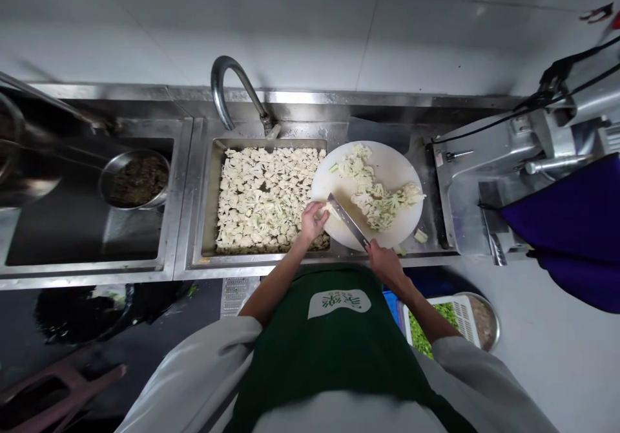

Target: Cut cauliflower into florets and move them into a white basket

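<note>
Right hand [386, 262] is closed around the handle of a knife [347, 220]; the blade runs up and left across the lower left part of the cutting board [392, 165], tip toward the left hand. Left hand [312, 220] has its fingers curled down on a small cauliflower piece [325, 210] at the board's left edge, just beside the blade. Can't tell how firmly it grips the piece, only that the fingers are bent over it.

The board is round and white, sitting on the steel counter [426, 187] over the right edge of the middle sink [206, 194]. A loose band of cut cauliflower [378, 194] runs from the top of the board down to its right side, with green stem bits mixed in. A couple of stray pieces [420, 235] lie on the counter just off the lower right of the board.

The middle sink holds a thick layer of cauliflower florets [264, 194], nearly wall to wall. The faucet [232, 90] arches over its back edge.

The left sink has a metal bowl [135, 179] with something dark in it. Right of the board sits a steel machine [513, 161] with black cables, and a purple cloth [571, 226] beyond it.

On the floor, near the person's right forearm, is a white basket of chopped greens [426, 326] with a metal bowl [487, 320] touching its far side. The person wears a green apron [334, 342].
</note>
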`<state>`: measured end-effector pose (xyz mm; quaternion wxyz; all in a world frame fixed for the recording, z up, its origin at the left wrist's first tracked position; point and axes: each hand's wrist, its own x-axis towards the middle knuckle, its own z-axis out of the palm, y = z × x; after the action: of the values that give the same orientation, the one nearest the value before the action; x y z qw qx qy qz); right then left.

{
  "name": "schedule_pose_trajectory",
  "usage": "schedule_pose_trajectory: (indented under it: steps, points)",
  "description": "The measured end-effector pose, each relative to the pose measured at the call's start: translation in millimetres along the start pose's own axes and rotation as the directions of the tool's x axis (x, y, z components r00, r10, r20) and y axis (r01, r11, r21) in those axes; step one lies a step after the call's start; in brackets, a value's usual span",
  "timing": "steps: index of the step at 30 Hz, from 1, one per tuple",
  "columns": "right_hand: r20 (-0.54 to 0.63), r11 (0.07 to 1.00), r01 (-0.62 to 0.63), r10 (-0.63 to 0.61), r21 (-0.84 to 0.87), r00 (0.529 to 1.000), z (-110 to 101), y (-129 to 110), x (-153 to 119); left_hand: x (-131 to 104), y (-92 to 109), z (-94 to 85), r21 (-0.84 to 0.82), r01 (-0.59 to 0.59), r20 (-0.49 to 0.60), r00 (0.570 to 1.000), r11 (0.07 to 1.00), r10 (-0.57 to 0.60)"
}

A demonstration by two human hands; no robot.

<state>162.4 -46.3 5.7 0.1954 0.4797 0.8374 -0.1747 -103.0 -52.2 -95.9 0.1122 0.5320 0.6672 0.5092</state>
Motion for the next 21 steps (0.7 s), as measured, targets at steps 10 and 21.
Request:
schedule_pose_trajectory:
  steps: [10, 21]
  points:
    - [-0.012, 0.993, 0.03, -0.029, 0.113, 1.0, -13, 2, 22, 3, -8, -6.9, 0.049, -0.064, 0.053, 0.997, 0.997, 0.061]
    - [-0.306, 0.842, -0.165, 0.36, 0.514, 0.881, 15, 70, -37, 14, -9, -16.2, 0.298, -0.246, 0.242, 0.954, 0.922, 0.177]
